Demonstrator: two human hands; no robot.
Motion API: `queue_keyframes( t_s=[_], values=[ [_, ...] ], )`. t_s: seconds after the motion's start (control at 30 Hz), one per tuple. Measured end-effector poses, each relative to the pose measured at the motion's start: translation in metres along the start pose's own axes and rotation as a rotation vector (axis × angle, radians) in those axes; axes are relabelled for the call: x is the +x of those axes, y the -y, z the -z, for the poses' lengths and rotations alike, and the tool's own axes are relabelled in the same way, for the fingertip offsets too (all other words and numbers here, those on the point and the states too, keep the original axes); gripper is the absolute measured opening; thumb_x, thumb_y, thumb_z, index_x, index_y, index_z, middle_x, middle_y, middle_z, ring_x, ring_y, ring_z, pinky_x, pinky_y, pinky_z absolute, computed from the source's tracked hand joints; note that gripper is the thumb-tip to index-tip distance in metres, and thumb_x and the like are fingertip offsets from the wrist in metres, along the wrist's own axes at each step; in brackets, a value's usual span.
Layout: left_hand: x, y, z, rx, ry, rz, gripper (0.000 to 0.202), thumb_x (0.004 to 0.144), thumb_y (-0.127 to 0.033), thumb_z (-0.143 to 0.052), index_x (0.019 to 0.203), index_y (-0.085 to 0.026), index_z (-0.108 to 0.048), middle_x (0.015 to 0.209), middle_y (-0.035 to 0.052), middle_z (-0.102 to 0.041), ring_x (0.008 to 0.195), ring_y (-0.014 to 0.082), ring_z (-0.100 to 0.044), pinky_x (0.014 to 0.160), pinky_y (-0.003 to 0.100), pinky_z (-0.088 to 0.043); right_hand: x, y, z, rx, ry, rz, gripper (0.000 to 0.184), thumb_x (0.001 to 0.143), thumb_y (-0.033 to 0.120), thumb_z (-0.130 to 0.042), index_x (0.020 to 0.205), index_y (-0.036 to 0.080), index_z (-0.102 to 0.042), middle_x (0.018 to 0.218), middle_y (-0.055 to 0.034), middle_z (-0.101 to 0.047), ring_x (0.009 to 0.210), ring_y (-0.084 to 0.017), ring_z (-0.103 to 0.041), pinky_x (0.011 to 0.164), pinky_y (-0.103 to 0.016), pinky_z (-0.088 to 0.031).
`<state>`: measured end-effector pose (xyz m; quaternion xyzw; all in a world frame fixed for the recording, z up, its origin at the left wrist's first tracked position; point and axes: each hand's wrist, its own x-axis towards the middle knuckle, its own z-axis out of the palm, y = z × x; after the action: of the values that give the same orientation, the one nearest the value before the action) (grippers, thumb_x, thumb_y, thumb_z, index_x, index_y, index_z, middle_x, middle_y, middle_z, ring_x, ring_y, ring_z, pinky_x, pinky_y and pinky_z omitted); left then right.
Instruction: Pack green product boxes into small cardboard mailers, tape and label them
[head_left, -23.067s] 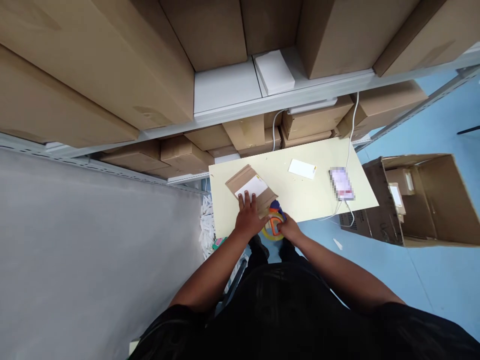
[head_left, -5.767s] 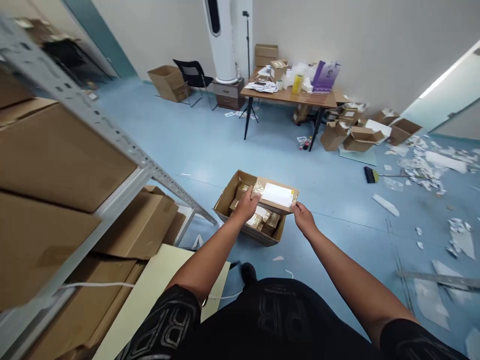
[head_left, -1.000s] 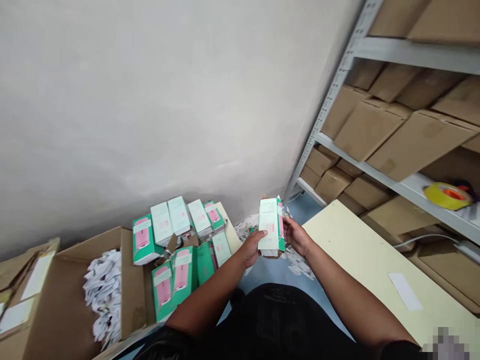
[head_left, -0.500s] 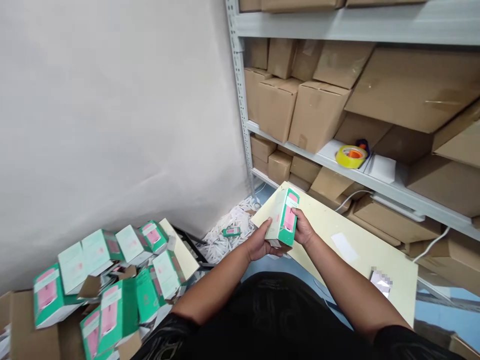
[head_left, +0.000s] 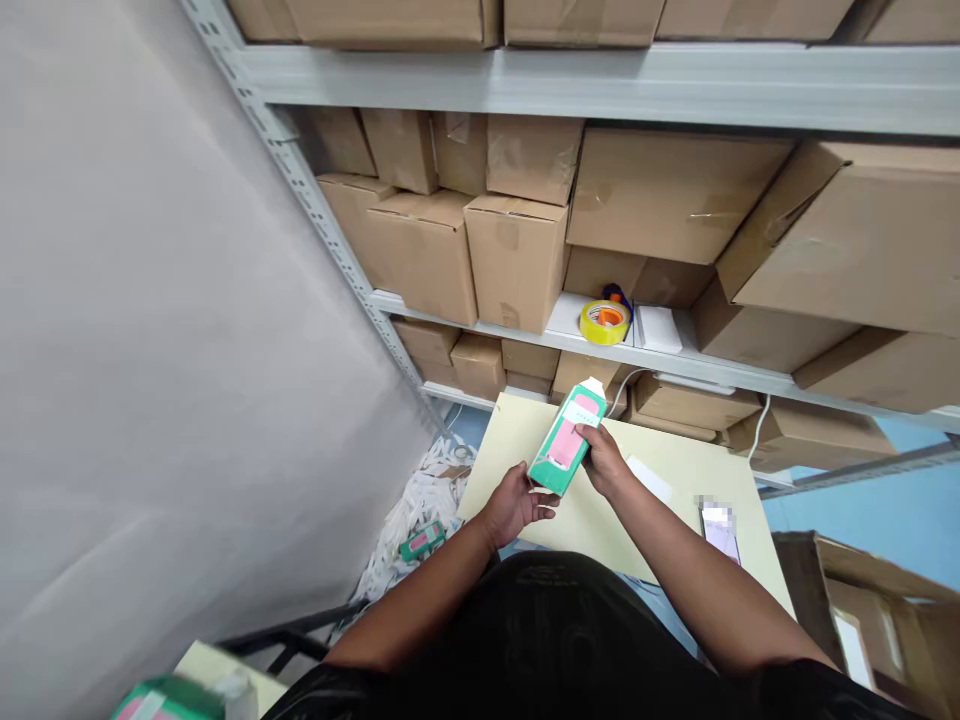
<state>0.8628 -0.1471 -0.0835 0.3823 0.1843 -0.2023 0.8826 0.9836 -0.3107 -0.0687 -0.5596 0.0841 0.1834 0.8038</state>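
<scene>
A green and white carton (head_left: 568, 440) with a pink panel is held tilted over the cream table (head_left: 491, 440). A white flap sticks out at its upper end. My right hand (head_left: 602, 460) grips the carton along its right side, the thumb lying on the pink panel. Close to its lower left corner is my left hand (head_left: 517, 508), fingers spread and the palm turned up. Whether its fingertips touch the carton I cannot tell.
A phone (head_left: 720, 532) and a white paper (head_left: 651, 480) lie on the table. Yellow tape (head_left: 604, 322) sits on the shelf (head_left: 525, 340) among brown boxes (head_left: 517, 260). Paper strips and a small green carton (head_left: 422, 541) are at lower left. An open box (head_left: 892, 610) stands right.
The view has swung to the right, and most of the carton pile has left it. The carton has turned its pink panel toward me. My left hand has loosened from its side.
</scene>
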Motion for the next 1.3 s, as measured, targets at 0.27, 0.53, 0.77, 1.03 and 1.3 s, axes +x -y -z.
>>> queue_keyframes(
  t_s=[0.27,0.53,0.77,1.03,1.3],
  values=[
    [0.042,-0.033,0.025,0.470,-0.112,-0.145,0.097,0.067,-0.043,-0.089,0.150,-0.025,-0.041,0.131,0.0133,-0.061,0.106,0.0253,-0.066,0.082,0.035,-0.058,0.019,-0.049,-0.006,0.058,-0.266,-0.211,0.032,0.083,0.047,-0.065,0.104,0.023,-0.063,0.102,-0.0085,-0.076,0.096,-0.027,-0.072,0.080,-0.038,-0.060],
    [0.061,-0.042,0.052,0.456,-0.309,0.197,0.047,0.075,-0.043,-0.076,0.115,-0.022,-0.065,0.088,0.0037,-0.068,0.076,0.0193,-0.066,0.067,0.034,-0.057,0.026,-0.074,0.035,-0.802,-0.223,-0.104,0.077,0.081,0.045,-0.065,0.151,0.021,-0.044,0.152,-0.0158,-0.051,0.136,-0.034,-0.052,0.116,-0.052,-0.039],
    [0.061,-0.042,0.028,0.462,-0.326,0.336,0.052,0.079,-0.057,-0.076,0.114,-0.022,-0.063,0.092,0.0058,-0.068,0.078,0.0203,-0.065,0.067,0.036,-0.059,0.032,-0.094,0.052,-1.304,0.425,0.418,0.090,0.067,0.024,-0.076,0.152,0.019,-0.047,0.157,-0.0178,-0.047,0.149,-0.039,-0.036,0.123,-0.055,-0.027],
    [0.077,-0.041,0.011,1.015,-0.303,-0.001,0.039,0.091,-0.052,-0.061,0.113,-0.020,-0.061,0.101,0.0062,-0.061,0.089,0.0205,-0.063,0.080,0.036,-0.056,0.061,-0.128,0.084,-0.957,0.236,0.112,0.077,0.071,0.031,-0.076,0.142,0.021,-0.047,0.119,-0.0103,-0.070,0.103,-0.028,-0.069,0.092,-0.045,-0.056],
    [0.100,-0.033,0.003,1.717,0.150,-0.516,0.027,0.095,-0.021,-0.052,0.111,-0.024,-0.074,0.108,0.0080,-0.057,0.105,0.0237,-0.054,0.095,0.038,-0.050,0.067,-0.128,0.112,-0.985,0.241,0.086,0.074,0.067,0.030,-0.082,0.135,0.022,-0.055,0.125,-0.0102,-0.068,0.117,-0.032,-0.064,0.102,-0.051,-0.051]
  ],
)
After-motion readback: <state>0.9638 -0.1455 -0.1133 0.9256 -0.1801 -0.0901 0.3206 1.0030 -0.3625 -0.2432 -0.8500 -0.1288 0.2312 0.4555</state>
